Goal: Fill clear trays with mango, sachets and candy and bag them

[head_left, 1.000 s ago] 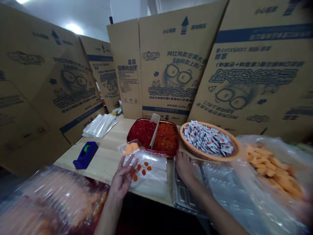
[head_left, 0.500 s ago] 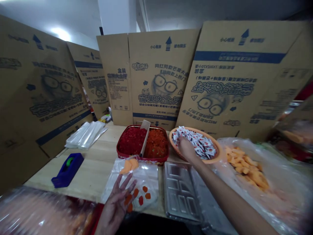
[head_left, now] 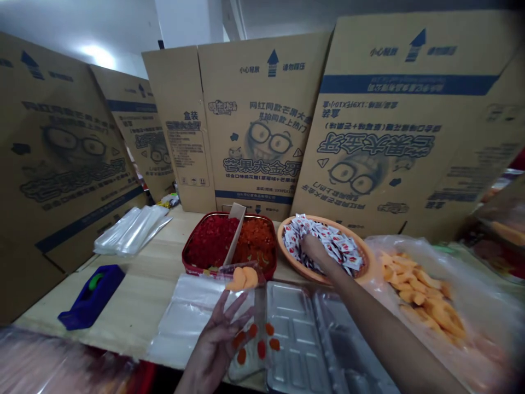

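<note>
I see both hands over the table (head_left: 135,295)
My right hand (head_left: 314,249) is among the sachets (head_left: 342,249) in the basket (head_left: 284,249); my left hand (head_left: 215,350), fingers spread, lies against a clear bag (head_left: 251,312)

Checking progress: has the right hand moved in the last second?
Yes: the right hand went forward from the metal tray into the basket of sachets.

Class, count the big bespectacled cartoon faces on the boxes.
4: far-left box, second box, middle box, and upside down on the right box; others may be hidden.

Wooden table (head_left: 143,287), sachet basket (head_left: 289,264), maybe tape dispenser (head_left: 90,298)
</note>
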Action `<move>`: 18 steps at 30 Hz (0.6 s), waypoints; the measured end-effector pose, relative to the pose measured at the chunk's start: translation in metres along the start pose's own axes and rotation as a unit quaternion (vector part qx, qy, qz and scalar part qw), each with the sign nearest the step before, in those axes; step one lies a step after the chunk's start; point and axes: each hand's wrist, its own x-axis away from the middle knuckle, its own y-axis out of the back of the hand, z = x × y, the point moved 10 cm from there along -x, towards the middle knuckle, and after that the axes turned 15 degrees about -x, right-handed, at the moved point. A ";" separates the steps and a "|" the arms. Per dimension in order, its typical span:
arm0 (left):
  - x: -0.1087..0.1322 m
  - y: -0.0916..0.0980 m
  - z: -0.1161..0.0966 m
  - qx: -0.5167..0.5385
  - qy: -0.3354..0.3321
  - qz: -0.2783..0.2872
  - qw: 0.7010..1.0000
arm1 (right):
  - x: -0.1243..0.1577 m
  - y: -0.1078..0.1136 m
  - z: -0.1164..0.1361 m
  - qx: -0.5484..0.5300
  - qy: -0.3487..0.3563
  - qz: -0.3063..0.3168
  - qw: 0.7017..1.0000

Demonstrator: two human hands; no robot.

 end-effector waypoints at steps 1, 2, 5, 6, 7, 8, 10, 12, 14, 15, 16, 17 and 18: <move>-0.005 -0.004 0.002 -0.005 0.000 0.000 1.000 | 0.002 0.007 -0.003 -0.006 0.006 -0.001 1.000; -0.009 -0.008 0.003 -0.011 0.000 -0.001 1.000 | 0.005 0.013 -0.005 -0.012 0.015 -0.005 1.000; -0.021 -0.018 0.008 -0.025 -0.002 -0.005 1.000 | 0.027 0.023 0.005 -0.066 0.053 -0.012 0.996; -0.025 -0.023 0.009 -0.026 -0.005 -0.002 1.000 | 0.038 0.019 0.013 -0.126 0.067 0.004 0.990; -0.029 -0.028 0.009 -0.027 -0.010 0.004 1.000 | 0.050 0.011 0.024 -0.205 0.078 0.029 0.975; -0.032 -0.033 0.010 -0.028 -0.015 0.009 0.999 | 0.063 0.000 0.036 -0.304 0.083 0.069 0.946; -0.038 -0.043 0.011 -0.033 -0.024 0.018 0.999 | 0.091 -0.026 0.060 -0.429 0.072 0.150 0.888; -0.042 -0.050 0.014 -0.041 -0.027 0.018 0.999 | 0.114 -0.047 0.078 -0.452 0.072 0.194 0.868; -0.044 -0.052 0.016 -0.044 -0.028 0.009 0.999 | 0.128 -0.056 0.088 -0.428 0.092 0.198 0.877; -0.044 -0.053 0.016 -0.045 -0.030 0.006 0.999 | 0.132 -0.057 0.091 -0.409 0.108 0.194 0.885; -0.045 -0.053 0.017 -0.047 -0.031 0.003 0.998 | 0.134 -0.056 0.093 -0.389 0.128 0.187 0.893; -0.045 -0.053 0.017 -0.049 -0.032 0.004 0.998 | 0.135 -0.051 0.094 -0.369 0.148 0.178 0.900; -0.045 -0.053 0.018 -0.051 -0.031 0.007 0.998 | 0.132 -0.044 0.093 -0.349 0.166 0.163 0.908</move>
